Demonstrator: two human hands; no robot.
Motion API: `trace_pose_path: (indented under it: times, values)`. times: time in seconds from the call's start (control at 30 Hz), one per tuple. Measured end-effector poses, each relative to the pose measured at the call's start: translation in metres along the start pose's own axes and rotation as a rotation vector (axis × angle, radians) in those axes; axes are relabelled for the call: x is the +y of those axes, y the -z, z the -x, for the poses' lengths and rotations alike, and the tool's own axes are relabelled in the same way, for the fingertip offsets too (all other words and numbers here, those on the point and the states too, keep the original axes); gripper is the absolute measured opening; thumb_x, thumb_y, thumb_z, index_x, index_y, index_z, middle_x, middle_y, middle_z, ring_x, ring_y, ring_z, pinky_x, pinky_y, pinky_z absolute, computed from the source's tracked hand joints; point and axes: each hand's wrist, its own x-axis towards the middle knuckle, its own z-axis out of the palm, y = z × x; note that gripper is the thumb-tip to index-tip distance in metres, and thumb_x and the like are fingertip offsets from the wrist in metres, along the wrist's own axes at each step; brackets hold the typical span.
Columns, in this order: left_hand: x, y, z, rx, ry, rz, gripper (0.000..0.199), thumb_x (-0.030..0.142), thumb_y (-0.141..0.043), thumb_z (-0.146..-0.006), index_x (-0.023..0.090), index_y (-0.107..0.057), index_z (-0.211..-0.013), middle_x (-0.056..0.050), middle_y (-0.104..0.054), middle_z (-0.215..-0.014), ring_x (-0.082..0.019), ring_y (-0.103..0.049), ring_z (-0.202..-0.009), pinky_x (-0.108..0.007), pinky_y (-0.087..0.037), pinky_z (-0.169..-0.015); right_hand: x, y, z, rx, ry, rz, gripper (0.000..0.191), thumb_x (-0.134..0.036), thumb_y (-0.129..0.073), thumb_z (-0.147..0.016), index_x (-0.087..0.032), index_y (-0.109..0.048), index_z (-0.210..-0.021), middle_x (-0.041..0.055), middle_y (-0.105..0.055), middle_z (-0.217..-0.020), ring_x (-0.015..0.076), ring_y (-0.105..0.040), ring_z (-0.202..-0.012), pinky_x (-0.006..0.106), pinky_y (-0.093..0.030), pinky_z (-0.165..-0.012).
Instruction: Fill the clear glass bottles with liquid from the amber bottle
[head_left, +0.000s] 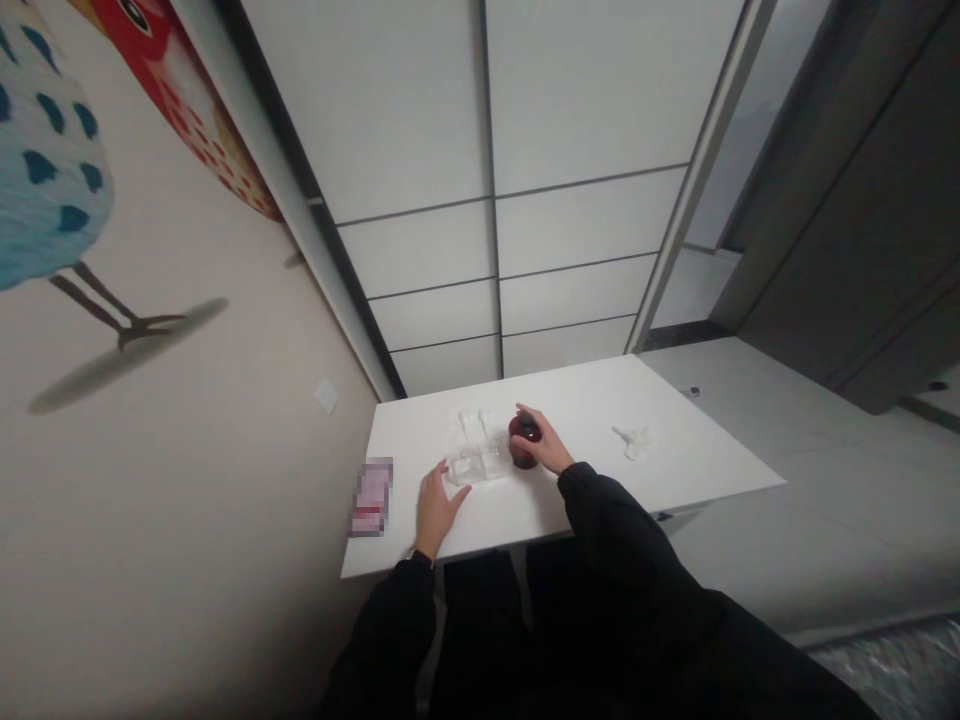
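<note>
On the white table (555, 395), my right hand (546, 442) is wrapped round a dark red bottle (524, 460) with a black top. The bottle is upright, at the right end of a clear plastic container (480, 464). At the container's left end is my left hand (437, 510), its thumb along the near edge and its fingers on the left side, gripping that corner. Just behind the container lie two white pieces, a left one (464, 417) and a right one (485, 417), with thin stems; their kind is unclear.
A crumpled white tissue (636, 441) lies on the table's right part. Near the left edge is a blurred-out pink packet (372, 497). A wall with painted birds (225, 400) stands left, and white panelled doors (420, 200) rise behind the table.
</note>
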Motion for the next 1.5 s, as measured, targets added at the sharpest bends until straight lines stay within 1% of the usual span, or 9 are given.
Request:
trace_pose_path:
  times: [0.1, 0.27, 0.33, 0.53, 0.7, 0.83, 0.93, 1.23, 1.5]
  values:
    - [0.003, 0.000, -0.001, -0.019, -0.009, -0.010, 0.075, 0.043, -0.082, -0.088, 0.021, -0.046, -0.150, -0.014, -0.068, -0.132, -0.035, -0.063, -0.127, -0.056, -0.051, -0.112, -0.002, 0.001, 0.001, 0.011, -0.022, 0.000, 0.060, -0.044, -0.081, -0.077, -0.028, -0.055, -0.129, 0.0093, -0.065, -0.132, 0.0283, -0.062, -0.125, 0.055, -0.046, -0.117]
    - [0.006, -0.006, -0.005, -0.025, -0.014, -0.019, 0.089, 0.047, -0.086, -0.085, 0.021, -0.039, -0.155, -0.015, -0.066, -0.135, -0.036, -0.062, -0.129, -0.057, -0.049, -0.113, 0.000, 0.004, 0.000, 0.011, -0.034, 0.011, 0.058, -0.044, -0.083, -0.076, -0.028, -0.060, -0.127, 0.0097, -0.065, -0.135, 0.0296, -0.060, -0.130, 0.055, -0.041, -0.121]
    - [0.003, -0.011, -0.007, -0.008, -0.018, -0.021, 0.096, 0.048, -0.088, -0.083, 0.020, -0.035, -0.158, -0.016, -0.065, -0.136, -0.037, -0.062, -0.130, -0.056, -0.049, -0.113, 0.004, 0.006, -0.001, 0.014, -0.030, 0.007, 0.062, -0.045, -0.083, -0.075, -0.028, -0.056, -0.129, 0.0091, -0.066, -0.135, 0.0284, -0.062, -0.127, 0.055, -0.044, -0.119]
    - [-0.001, -0.020, -0.011, 0.043, -0.027, -0.009, 0.107, 0.050, -0.090, -0.080, 0.016, -0.028, -0.161, -0.019, -0.066, -0.136, -0.036, -0.064, -0.129, -0.052, -0.051, -0.110, 0.008, 0.009, -0.008, -0.013, -0.014, 0.030, 0.055, -0.046, -0.081, -0.075, -0.026, -0.061, -0.121, 0.0087, -0.068, -0.126, 0.0275, -0.065, -0.118, 0.054, -0.051, -0.111]
    - [0.004, -0.022, -0.013, 0.047, -0.028, -0.011, 0.107, 0.051, -0.092, -0.076, 0.017, -0.033, -0.159, -0.019, -0.068, -0.134, -0.037, -0.065, -0.127, -0.051, -0.049, -0.110, -0.001, 0.014, -0.013, -0.054, -0.012, 0.052, 0.057, -0.046, -0.084, -0.075, -0.026, -0.058, -0.121, 0.0043, -0.068, -0.120, 0.0244, -0.066, -0.112, 0.050, -0.055, -0.107]
    - [0.003, -0.022, -0.014, 0.048, -0.044, -0.029, 0.105, 0.054, -0.091, -0.077, 0.018, -0.035, -0.158, -0.018, -0.069, -0.133, -0.036, -0.066, -0.125, -0.050, -0.049, -0.109, -0.003, 0.016, -0.014, -0.086, -0.017, 0.069, 0.037, -0.042, -0.078, -0.092, -0.019, -0.065, -0.119, 0.0057, -0.070, -0.117, 0.0240, -0.068, -0.108, 0.049, -0.058, -0.100]
    - [0.001, -0.022, -0.015, 0.045, -0.056, -0.045, 0.107, 0.054, -0.092, -0.076, 0.018, -0.035, -0.158, -0.019, -0.069, -0.133, -0.037, -0.066, -0.125, -0.050, -0.049, -0.108, -0.002, 0.016, -0.014, -0.103, -0.025, 0.064, 0.034, -0.041, -0.072, -0.100, -0.017, -0.067, -0.124, 0.0077, -0.070, -0.122, 0.0236, -0.070, -0.108, 0.047, -0.060, -0.096]
    - [0.003, -0.019, -0.018, 0.022, -0.040, -0.084, 0.108, 0.052, -0.092, -0.075, 0.015, -0.035, -0.158, -0.019, -0.069, -0.133, -0.036, -0.066, -0.123, -0.049, -0.048, -0.108, -0.008, 0.015, -0.018, -0.148, -0.065, 0.063, 0.038, -0.040, -0.070, -0.102, -0.018, -0.065, -0.133, 0.0099, -0.069, -0.133, 0.0246, -0.071, -0.113, 0.047, -0.062, -0.096]
    - [0.009, -0.011, -0.018, -0.026, -0.028, -0.103, 0.110, 0.050, -0.091, -0.077, 0.014, -0.029, -0.161, -0.020, -0.067, -0.138, -0.037, -0.063, -0.127, -0.049, -0.047, -0.111, -0.021, 0.010, -0.021, -0.104, -0.083, 0.066, 0.041, -0.041, -0.070, -0.102, -0.019, -0.064, -0.136, 0.0106, -0.067, -0.136, 0.0256, -0.070, -0.116, 0.048, -0.062, -0.097]
